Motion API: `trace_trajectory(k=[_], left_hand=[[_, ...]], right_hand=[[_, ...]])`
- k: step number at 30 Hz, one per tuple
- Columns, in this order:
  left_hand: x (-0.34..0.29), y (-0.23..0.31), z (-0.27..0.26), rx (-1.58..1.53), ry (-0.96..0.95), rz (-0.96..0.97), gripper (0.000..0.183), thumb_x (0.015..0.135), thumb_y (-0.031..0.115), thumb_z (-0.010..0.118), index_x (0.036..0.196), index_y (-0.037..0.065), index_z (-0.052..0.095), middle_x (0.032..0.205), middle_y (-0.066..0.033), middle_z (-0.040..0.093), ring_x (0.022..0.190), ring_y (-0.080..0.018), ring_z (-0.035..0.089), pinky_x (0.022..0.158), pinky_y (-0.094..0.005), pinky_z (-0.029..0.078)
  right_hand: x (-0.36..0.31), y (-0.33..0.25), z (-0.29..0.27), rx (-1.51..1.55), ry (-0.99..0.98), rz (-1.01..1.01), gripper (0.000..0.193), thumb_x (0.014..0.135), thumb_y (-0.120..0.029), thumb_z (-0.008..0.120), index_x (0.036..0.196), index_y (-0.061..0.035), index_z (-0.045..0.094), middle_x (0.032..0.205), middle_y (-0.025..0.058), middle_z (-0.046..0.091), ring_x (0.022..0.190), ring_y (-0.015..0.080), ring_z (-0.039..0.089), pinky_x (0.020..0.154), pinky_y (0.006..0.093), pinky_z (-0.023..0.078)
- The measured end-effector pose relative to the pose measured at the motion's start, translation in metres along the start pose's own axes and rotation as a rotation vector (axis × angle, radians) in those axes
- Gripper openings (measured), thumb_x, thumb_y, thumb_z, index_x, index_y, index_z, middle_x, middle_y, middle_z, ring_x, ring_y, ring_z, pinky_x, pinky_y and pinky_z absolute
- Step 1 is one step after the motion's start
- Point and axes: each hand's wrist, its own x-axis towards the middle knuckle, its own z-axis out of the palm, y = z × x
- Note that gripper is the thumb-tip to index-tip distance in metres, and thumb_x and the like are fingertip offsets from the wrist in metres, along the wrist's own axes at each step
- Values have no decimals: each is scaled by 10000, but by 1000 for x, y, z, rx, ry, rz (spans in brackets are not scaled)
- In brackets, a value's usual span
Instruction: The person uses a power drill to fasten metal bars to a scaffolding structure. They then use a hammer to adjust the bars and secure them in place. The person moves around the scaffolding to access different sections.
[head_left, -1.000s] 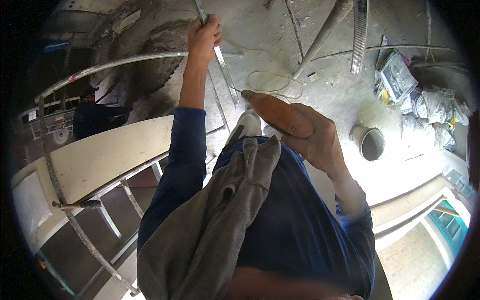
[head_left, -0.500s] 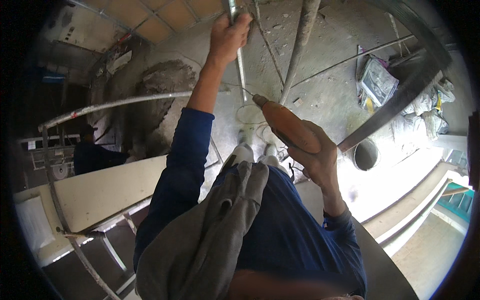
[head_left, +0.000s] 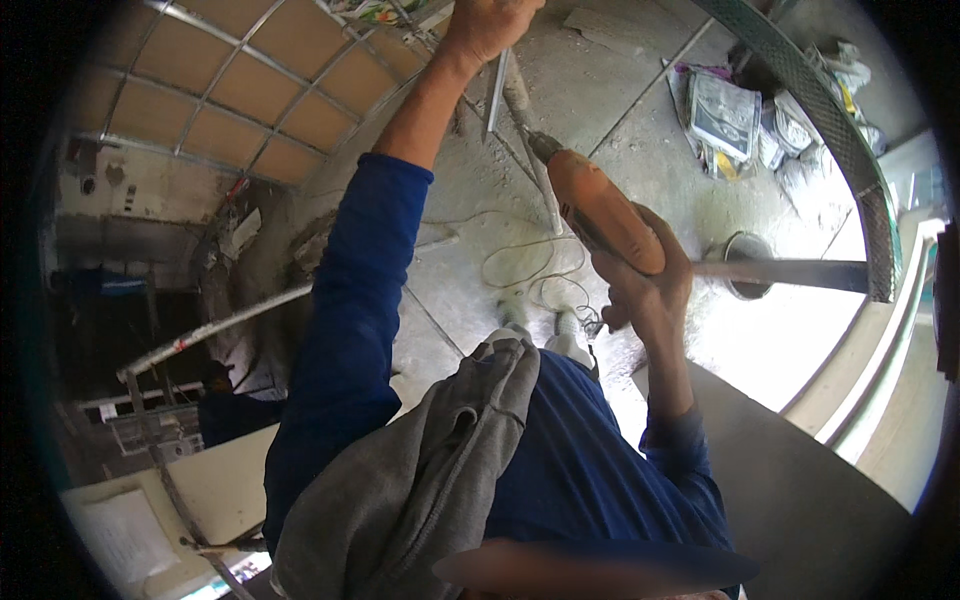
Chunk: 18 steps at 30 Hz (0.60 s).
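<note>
At the top edge my left hand (head_left: 492,28) is closed around a narrow metal strip (head_left: 495,92); the hand is partly cut off by the frame, and the strip's lower end hangs below it. My right hand (head_left: 652,275) grips an orange power drill (head_left: 605,205) by its handle. The drill's dark chuck (head_left: 543,147) points up and to the left, toward the strip, with a gap between them. Any bit in the chuck is hard to make out. A grey pole (head_left: 535,150) passes behind the chuck, slanting down to the floor.
Thin cable (head_left: 535,262) loops on the dusty floor near my feet. At right are a curved metal beam (head_left: 850,140), a bucket (head_left: 748,248) and stacked bags (head_left: 725,115). Gridded panels (head_left: 225,80) fill the upper left; another person (head_left: 235,412) is behind a scaffold rail (head_left: 215,330).
My view has tilted upward and left, showing more of the gridded panels. My left hand has gone higher with the strip, and the drill has shifted slightly right in view.
</note>
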Motion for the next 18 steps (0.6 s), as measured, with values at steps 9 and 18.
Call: trace_trajectory(k=[9,18], left_hand=[[56,-11,9,137,-142,-5,304,1057,298,656,831,96,631,643,56,526,496,-59,468,441,-260,361],[72,-28,-2,-44,-168,-31,195,1068,225,656,947,73,638,649,56,505,474,-51,441,418,-234,321]], right_hand=[[34,10,8,66,11,-71,706,778,-221,861,1378,63,621,1187,230,751,1089,305,748,976,396,584],[50,14,29,51,26,-126,690,780,-246,861,1370,33,637,1172,207,763,1076,284,752,974,382,575]])
